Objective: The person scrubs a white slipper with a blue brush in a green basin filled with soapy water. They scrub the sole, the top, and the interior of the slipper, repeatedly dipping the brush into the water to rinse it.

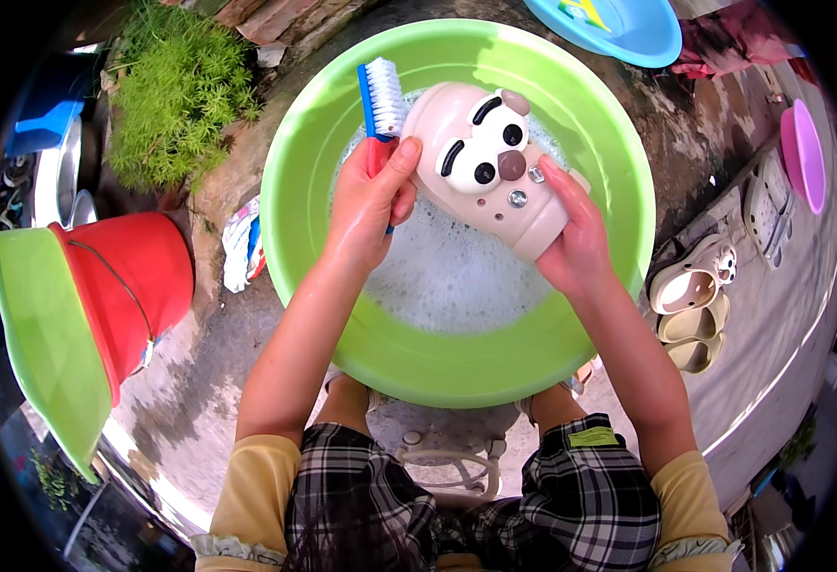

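Over a big green basin [466, 367] of foamy, soapy water [447, 276], my two hands hold a beige clog [456, 124] with a cartoon face of large eyes and a brown nose. My right hand [580, 234] grips the clog at its heel end, thumb on top near two shiny round studs. A scrub brush [383, 100] with white bristles, a blue head and a red handle is closed in my left hand [372, 195]. Its bristles point toward the clog's toe, beside it. The left thumb lies at the clog's edge. The clog's underside is hidden.
Left, a red bucket [156, 286] lies tipped beside a green tub [46, 334]; a plastic packet [242, 243] and a leafy plant [180, 105] are near. Right are another beige clog [693, 276], tan shoes [695, 334], a grey clog [769, 210] and a pink basin [803, 157]. A blue basin [619, 33] stands behind.
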The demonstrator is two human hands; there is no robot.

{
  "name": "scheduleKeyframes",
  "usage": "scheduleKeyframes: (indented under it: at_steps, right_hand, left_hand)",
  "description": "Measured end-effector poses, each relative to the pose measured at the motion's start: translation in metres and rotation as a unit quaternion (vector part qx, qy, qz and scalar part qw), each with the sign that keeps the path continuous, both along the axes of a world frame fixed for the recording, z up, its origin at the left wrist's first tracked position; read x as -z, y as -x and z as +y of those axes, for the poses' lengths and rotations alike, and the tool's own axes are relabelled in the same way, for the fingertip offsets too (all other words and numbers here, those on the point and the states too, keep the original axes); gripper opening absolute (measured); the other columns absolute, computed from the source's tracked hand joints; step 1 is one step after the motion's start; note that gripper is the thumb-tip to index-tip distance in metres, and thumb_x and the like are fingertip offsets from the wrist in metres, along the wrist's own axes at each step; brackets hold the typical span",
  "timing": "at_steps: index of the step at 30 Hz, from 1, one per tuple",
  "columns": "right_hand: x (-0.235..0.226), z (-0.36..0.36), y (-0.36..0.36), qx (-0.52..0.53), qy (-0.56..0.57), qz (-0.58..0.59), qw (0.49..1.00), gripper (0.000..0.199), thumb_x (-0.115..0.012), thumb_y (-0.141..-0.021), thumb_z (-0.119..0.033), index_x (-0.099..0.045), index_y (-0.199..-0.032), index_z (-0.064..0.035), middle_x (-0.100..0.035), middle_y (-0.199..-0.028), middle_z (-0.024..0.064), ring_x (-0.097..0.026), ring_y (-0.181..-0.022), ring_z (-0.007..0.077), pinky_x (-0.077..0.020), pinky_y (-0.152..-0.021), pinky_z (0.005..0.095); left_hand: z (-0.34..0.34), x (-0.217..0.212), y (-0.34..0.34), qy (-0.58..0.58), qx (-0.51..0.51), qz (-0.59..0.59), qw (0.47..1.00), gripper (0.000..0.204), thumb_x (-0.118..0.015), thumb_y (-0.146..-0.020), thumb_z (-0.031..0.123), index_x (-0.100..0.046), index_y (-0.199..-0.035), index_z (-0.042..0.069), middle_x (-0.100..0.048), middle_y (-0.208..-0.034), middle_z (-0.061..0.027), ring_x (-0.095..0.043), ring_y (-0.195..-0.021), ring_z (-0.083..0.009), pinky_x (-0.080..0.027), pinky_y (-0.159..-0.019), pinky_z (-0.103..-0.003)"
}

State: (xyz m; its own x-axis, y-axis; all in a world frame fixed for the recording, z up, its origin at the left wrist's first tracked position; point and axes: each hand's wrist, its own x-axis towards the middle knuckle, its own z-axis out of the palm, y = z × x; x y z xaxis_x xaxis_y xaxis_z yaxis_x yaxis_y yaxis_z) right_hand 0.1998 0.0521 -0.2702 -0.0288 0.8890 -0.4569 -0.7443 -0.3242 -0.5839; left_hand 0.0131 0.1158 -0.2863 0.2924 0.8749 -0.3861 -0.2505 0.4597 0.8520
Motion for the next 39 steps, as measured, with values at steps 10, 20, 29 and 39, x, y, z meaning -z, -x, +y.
scheduleKeyframes:
  at_steps: [10, 20, 29, 39]
  right_hand:
    - [-0.006, 0.004, -0.003, 0.016, 0.044, 0.055, 0.997, 0.044, -0.051, -0.089, -0.026, -0.039, -0.122, 0.0009, -0.05, -0.117, 0.0151, -0.053, -0.105, 0.0245, -0.0453, -0.089, 0.039]
    - [0.011, 0.01, -0.009, 0.031, 0.014, 0.19, 0.981, 0.067, -0.029, -0.092, -0.049, -0.022, -0.135, 0.002, -0.034, -0.135, 0.0174, -0.034, -0.125, 0.0299, -0.0281, -0.104, 0.0432]
    - [0.008, 0.016, 0.0, 0.02, -0.033, 0.113, 0.993, 0.062, -0.019, -0.094, -0.048, -0.024, -0.134, -0.0007, -0.036, -0.133, 0.0147, -0.035, -0.124, 0.0249, -0.0277, -0.104, 0.0389]
    - [0.011, 0.026, -0.014, 0.036, -0.087, 0.063, 0.994, 0.072, -0.018, -0.09, -0.057, -0.017, -0.138, -0.0036, -0.03, -0.139, 0.0119, -0.03, -0.128, 0.0305, -0.022, -0.107, 0.0425]
  left_hand:
    - [-0.003, -0.007, -0.007, -0.033, 0.031, 0.073, 0.996, 0.048, -0.075, -0.071, 0.025, -0.046, -0.1, -0.001, -0.053, -0.073, -0.0024, -0.038, -0.044, -0.0036, -0.027, -0.037, -0.018]
    - [-0.009, 0.025, -0.007, -0.341, -0.081, 0.31, 0.883, 0.04, -0.04, -0.095, 0.023, -0.041, -0.127, 0.0, -0.045, -0.066, 0.0015, -0.039, -0.056, -0.0036, -0.036, -0.055, -0.018]
    - [-0.044, -0.001, -0.045, -0.348, 0.202, 0.364, 0.84, 0.042, -0.048, -0.088, 0.011, -0.043, -0.13, 0.012, -0.055, -0.076, -0.0165, -0.054, -0.064, -0.0279, -0.044, -0.06, -0.035]
    - [-0.059, 0.008, -0.028, -0.327, 0.244, 0.455, 0.792, 0.045, -0.05, -0.089, 0.014, -0.041, -0.132, 0.014, -0.056, -0.07, -0.0148, -0.056, -0.064, -0.026, -0.045, -0.062, -0.034]
